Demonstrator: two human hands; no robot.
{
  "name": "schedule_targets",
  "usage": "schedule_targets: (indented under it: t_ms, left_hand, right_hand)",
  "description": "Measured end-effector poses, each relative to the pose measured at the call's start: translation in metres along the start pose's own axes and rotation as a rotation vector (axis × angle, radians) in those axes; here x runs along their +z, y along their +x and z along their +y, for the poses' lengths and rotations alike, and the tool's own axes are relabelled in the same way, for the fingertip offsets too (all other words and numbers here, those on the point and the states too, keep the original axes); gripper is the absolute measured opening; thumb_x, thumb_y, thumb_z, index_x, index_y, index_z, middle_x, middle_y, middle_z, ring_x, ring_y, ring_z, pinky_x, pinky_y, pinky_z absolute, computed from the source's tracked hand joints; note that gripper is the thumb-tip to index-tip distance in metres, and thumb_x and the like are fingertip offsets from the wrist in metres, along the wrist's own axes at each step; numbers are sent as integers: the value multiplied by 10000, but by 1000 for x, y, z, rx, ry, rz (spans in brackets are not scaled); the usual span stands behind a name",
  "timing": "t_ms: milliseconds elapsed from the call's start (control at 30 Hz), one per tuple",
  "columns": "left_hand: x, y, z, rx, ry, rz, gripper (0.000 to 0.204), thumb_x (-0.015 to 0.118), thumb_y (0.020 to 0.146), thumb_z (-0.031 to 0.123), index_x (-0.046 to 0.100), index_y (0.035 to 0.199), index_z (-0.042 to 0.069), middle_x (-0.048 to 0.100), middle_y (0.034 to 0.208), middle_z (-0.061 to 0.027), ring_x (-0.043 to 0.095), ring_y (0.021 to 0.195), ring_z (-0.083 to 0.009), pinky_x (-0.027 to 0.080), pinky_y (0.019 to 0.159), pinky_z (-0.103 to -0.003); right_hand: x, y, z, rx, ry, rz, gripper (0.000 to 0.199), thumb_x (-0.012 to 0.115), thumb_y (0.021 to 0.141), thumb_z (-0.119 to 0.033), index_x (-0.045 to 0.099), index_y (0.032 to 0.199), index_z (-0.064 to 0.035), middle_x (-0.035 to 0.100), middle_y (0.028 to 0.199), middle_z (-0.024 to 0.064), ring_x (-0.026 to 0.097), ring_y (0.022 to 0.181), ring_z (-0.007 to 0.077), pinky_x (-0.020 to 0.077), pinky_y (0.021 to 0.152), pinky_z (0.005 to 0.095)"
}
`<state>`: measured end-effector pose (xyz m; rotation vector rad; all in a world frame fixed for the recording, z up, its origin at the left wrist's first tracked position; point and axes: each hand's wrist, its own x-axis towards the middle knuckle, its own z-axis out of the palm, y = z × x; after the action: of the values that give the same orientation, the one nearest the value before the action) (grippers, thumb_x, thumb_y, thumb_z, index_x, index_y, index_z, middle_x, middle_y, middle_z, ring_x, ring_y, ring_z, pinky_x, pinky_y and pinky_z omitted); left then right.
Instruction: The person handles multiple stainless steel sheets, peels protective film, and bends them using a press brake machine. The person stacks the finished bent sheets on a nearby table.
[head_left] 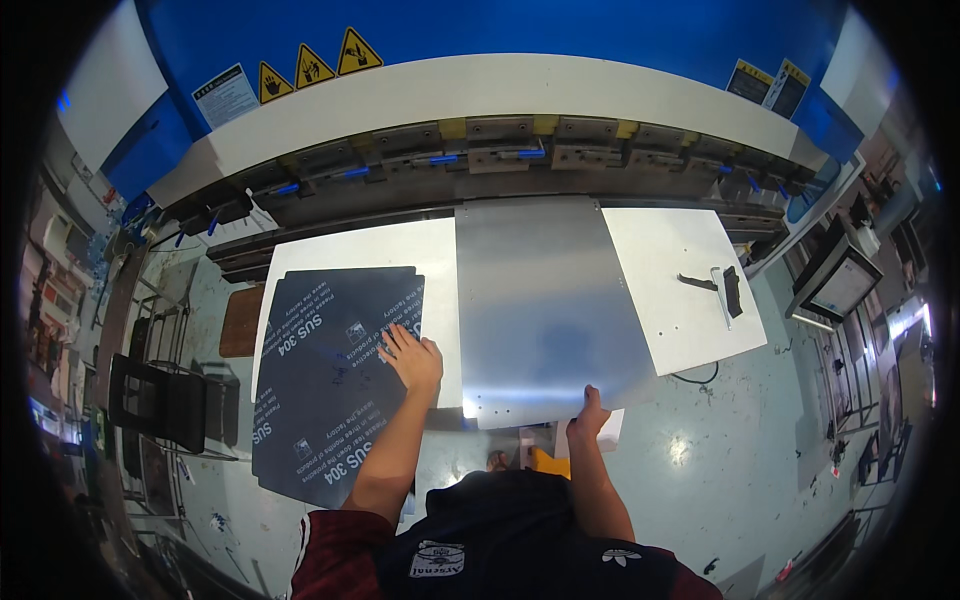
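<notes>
My left hand lies flat with its fingers spread on a dark sheet covered in printed protective film. That sheet has notched corners and rests on the left part of a white table. To its right, a bare, shiny metal sheet stretches from the press brake's tooling toward me, with small holes near its corners. My right hand grips the near edge of this sheet close to its right corner, thumb on top. The fingers beneath the sheet are hidden.
A blue and white press brake with a row of clamped tooling spans the far side. Black and metal hand tools lie on the white table at right. A black chair stands left, a monitor right.
</notes>
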<state>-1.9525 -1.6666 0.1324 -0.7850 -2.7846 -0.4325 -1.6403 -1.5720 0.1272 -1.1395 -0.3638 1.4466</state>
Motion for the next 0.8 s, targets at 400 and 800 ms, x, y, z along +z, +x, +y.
schedule_targets:
  t_ms: [400, 800]
  left_hand:
    - [-5, 0, -1, -15, -56, -57, 665, 445, 945, 262, 352, 1460, -147, 313, 1582, -273, 217, 1489, -454, 87, 1212, -602]
    - [-8, 0, 1, -13, -22, -50, 671, 451, 945, 268, 352, 1460, -151, 317, 1579, -275, 234, 1481, -456, 87, 1208, -613]
  right_hand:
    - [119, -31, -127, -87, 104, -342, 328, 624, 953, -116, 544, 1231, 38, 654, 1106, 134, 668, 991, 252, 564, 851, 391]
    - [241, -62, -228, 16, -41, -849, 379, 505, 1005, -193, 512, 1150, 157, 631, 1135, 256, 710, 956, 391, 657, 760, 427]
